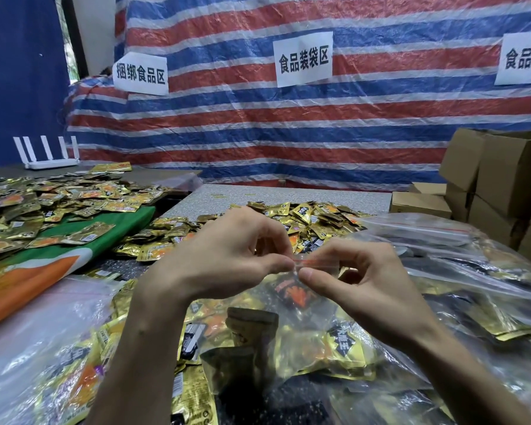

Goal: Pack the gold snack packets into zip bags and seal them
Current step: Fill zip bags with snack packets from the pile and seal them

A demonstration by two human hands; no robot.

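A clear zip bag (313, 305) is lying nearest, bulging with gold snack packets (344, 348) printed in orange and black. Its red zip strip (318, 261) is standing raised at the top, stretched level. Just beyond it a heap of loose packets (319, 216) is spreading out, and a second spread (37, 204) is lying far left. Other filled bags (472, 265) are slumping at the right, and one more filled bag (37, 348) is lying at near left.

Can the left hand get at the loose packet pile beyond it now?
Likely yes, once freed: nothing lies between the left hand and the packet pile, but it pinches the zip bag.
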